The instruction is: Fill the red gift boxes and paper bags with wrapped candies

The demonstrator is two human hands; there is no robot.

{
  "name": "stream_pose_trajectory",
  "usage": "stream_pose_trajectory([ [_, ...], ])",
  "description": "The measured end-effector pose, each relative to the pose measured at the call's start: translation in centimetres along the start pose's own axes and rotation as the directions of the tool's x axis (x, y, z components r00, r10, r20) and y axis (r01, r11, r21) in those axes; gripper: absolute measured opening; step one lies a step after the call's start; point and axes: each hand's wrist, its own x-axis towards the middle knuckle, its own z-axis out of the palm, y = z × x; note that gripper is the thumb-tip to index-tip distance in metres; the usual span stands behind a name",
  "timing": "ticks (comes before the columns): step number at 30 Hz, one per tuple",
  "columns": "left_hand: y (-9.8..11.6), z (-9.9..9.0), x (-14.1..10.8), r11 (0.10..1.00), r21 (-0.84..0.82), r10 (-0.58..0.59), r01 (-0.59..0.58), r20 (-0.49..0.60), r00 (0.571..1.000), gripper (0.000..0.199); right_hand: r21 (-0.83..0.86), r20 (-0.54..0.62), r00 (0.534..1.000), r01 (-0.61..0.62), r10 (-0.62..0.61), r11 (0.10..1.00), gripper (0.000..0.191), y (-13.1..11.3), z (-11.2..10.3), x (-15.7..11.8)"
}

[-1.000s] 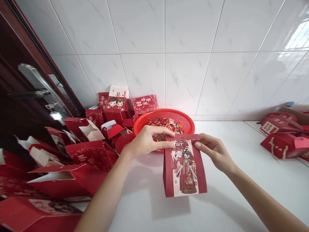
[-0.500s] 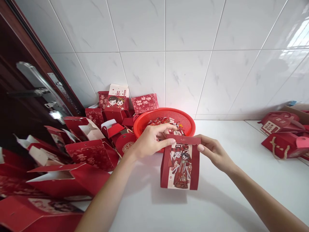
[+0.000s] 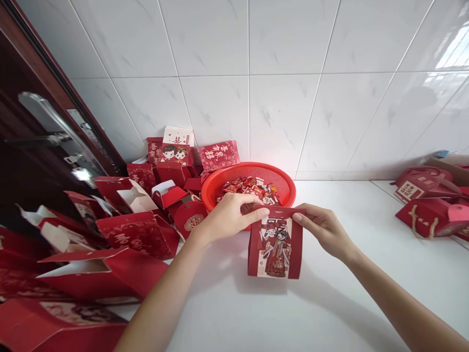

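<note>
A red paper gift box (image 3: 276,249) printed with two cartoon figures hangs upright over the white tabletop (image 3: 330,293). My left hand (image 3: 234,215) pinches its top left edge, the thumb in front. At the top right edge, my right hand (image 3: 318,227) grips the box between thumb and fingers. A small slot shows in the top edge between the hands. Behind the box is a red plastic basket (image 3: 287,183) holding many red-wrapped candies (image 3: 249,187).
Several open red boxes (image 3: 135,234) crowd the left side, beside a dark door with a metal handle (image 3: 51,117). More boxes (image 3: 179,154) lean on the tiled wall. Closed red boxes (image 3: 432,217) stand at the far right, near a cardboard box (image 3: 454,168).
The box's lower end has risen slightly, and both hands have shifted a little at its top edge. More candies show in the basket. The view has shifted slightly.
</note>
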Motion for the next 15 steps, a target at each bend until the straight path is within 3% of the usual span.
stream_pose_trajectory([
  [6, 0.0, 0.1, 0.0, 0.994, 0.107, -0.037, 0.035, 0.017, 0.999, 0.042, -0.254, -0.063, 0.995, 0.053, -0.072, 0.966, 0.037, 0.5, -0.4, 0.2],
  [10, 0.1, 0.6, 0.2, 0.993, 0.114, -0.027, 0.023, 0.033, 0.999, 0.042, -0.217, 0.024, 0.999, 0.053, -0.049, 0.975, 0.041, 0.2, -1.2, 0.4],
  [13, 0.2, 1.1, 0.4, 0.994, 0.107, -0.01, 0.012, -0.013, 1.0, 0.038, -0.217, 0.06, 0.998, 0.043, -0.03, 0.975, 0.044, -1.1, -3.4, 0.3],
  [15, 0.1, 1.2, 0.4, 0.994, 0.11, -0.007, 0.01, -0.035, 0.999, 0.047, -0.254, -0.005, 0.999, 0.035, -0.037, 0.967, 0.044, -2.3, -5.8, -0.2],
])
